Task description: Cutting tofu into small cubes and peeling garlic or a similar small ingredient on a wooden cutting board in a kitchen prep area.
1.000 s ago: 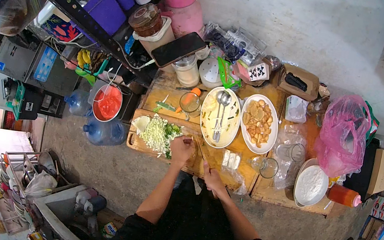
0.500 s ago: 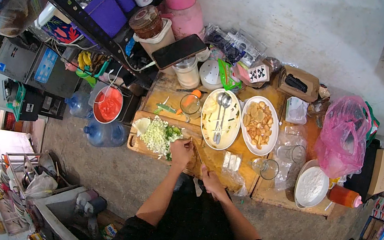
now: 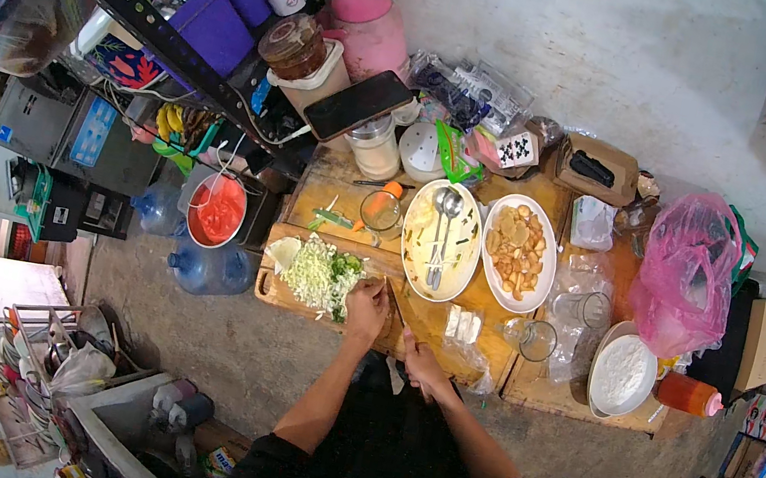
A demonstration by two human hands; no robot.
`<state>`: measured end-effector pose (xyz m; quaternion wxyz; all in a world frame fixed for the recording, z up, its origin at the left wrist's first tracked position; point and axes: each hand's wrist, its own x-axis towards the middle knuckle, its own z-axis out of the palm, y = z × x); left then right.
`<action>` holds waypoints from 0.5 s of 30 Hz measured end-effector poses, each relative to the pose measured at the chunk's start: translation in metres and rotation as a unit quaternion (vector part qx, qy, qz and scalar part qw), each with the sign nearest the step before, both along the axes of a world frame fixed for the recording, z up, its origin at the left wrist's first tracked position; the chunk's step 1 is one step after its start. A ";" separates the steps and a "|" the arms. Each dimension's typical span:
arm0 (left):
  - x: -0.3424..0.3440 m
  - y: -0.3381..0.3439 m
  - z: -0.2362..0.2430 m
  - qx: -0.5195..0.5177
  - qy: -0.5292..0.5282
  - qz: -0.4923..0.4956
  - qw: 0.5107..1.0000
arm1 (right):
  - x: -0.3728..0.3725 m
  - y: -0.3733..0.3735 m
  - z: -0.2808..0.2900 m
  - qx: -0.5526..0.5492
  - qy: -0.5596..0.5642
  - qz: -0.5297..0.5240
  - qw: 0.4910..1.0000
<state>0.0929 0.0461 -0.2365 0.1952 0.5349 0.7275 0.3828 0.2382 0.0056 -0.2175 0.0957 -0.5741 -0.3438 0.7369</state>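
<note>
Left hand (image 3: pixel 366 305) curled, fingertips pressed down beside the heap of chopped cabbage and green herbs (image 3: pixel 320 274) on the wooden cutting board (image 3: pixel 278 290). Right hand (image 3: pixel 424 365) closed around a knife handle; knife (image 3: pixel 400 309) blade runs toward 11 o'clock, tip beside the left hand. Hands near each other, not touching.

Heap lies at the board's centre, at 10 o'clock from the left hand. Judged: shreds light, loose, soft, likely damp; they scatter easily, best gathered by cupping or scraping with the blade. Knife stiff and sharp; hold by the handle only.

Surface: low, worn wooden table (image 3: pixel 490 323), crowded. At 1 o'clock of the board, an oval plate with spoons (image 3: pixel 442 239) and a plate of fried pieces (image 3: pixel 517 251). Pink plastic bag (image 3: pixel 687 270) at 3 o'clock. Bare concrete floor, water bottles (image 3: pixel 206 268) at 9 o'clock.
</note>
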 end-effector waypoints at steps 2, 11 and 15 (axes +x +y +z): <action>-0.001 -0.001 0.000 -0.006 0.003 -0.008 1.000 | 0.001 0.001 0.000 -0.003 -0.003 -0.003 1.000; -0.003 -0.001 -0.005 -0.015 0.054 -0.022 0.998 | 0.002 0.002 -0.009 0.027 -0.036 0.044 0.998; -0.006 -0.002 -0.008 -0.053 0.078 -0.026 0.995 | 0.000 0.002 -0.018 0.025 -0.068 0.070 0.995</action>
